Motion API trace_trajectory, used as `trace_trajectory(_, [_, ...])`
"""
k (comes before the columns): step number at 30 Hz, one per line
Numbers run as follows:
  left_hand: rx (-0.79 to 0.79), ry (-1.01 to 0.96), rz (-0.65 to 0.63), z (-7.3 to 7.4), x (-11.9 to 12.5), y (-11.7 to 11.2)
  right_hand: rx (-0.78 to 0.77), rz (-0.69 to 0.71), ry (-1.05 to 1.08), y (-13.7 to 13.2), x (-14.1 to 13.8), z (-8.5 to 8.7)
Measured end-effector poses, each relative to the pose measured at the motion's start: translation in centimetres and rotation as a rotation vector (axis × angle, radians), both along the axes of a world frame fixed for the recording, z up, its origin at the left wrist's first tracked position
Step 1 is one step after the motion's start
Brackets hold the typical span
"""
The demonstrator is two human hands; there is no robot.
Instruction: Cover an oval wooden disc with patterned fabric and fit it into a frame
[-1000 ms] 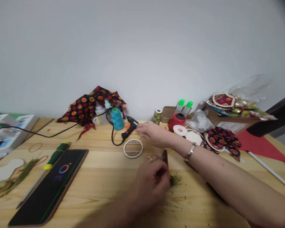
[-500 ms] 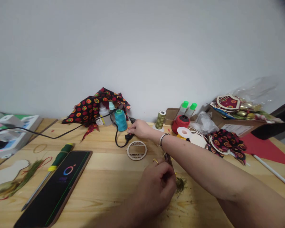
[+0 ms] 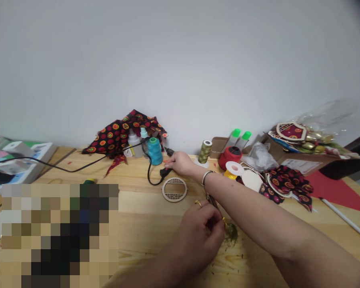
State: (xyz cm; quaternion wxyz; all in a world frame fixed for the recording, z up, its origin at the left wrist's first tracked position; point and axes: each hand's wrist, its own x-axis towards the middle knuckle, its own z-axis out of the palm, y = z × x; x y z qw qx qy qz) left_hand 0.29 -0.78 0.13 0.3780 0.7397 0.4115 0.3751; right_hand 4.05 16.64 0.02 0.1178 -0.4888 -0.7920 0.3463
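My right hand (image 3: 181,163) reaches far across the table, its fingers closed around a black corded tool that looks like a glue gun (image 3: 165,172); most of its body is hidden under the hand. Close to me, my left hand (image 3: 202,230) has a ring on and pinches the upper part of a green thread tassel (image 3: 231,233) bound with yellow thread. What else lies between those fingers is hidden. A round wooden lattice frame (image 3: 174,201) lies flat between the two hands. Just left of the right hand stands a teal thread cone (image 3: 155,152).
Patterned fabric (image 3: 108,140) drapes over bottles at the back. Olive (image 3: 205,153) and red thread (image 3: 228,160) and a white spool (image 3: 234,168) stand right of centre. A filled cardboard box (image 3: 306,160) is at the right, a power strip (image 3: 40,160) at the left. Pixelation hides the left front.
The view has shifted slightly, moving things a little to the right. Both hands keep nearly the same pose, and a blurred patch now covers the phone and screwdriver area.
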Motion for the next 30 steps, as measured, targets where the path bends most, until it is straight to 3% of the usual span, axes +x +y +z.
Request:
trace_trajectory(3, [-0.007,-0.002,-0.009,0.2,0.0,0.0,-0.026,-0.022,0.055,0.2,-0.1,0.6])
trace_trajectory(6, [0.003,-0.004,-0.011,0.3,-0.1,0.1,-0.032,-0.039,0.152,0.1,0.7,2.6])
trace_trajectory(10, [0.024,0.01,0.002,0.2,-0.1,0.2,0.041,-0.054,0.301,-2.2,4.1,6.2])
trace_trajectory(12, [0.012,0.013,0.006,0.1,0.0,0.2,0.074,-0.069,0.332,-4.4,6.6,7.0])
trace_trajectory(16, [0.001,0.027,0.012,0.0,0.0,0.1,0.109,-0.145,0.326,-9.1,10.7,5.5])
trace_trajectory(21, [0.007,0.053,0.009,0.3,-0.2,0.3,0.105,-0.236,0.338,-13.3,12.8,2.3])
trace_trajectory(30, [0.011,0.029,-0.014,0.0,-0.5,0.9,0.071,-0.399,0.529,-15.6,13.5,0.8])
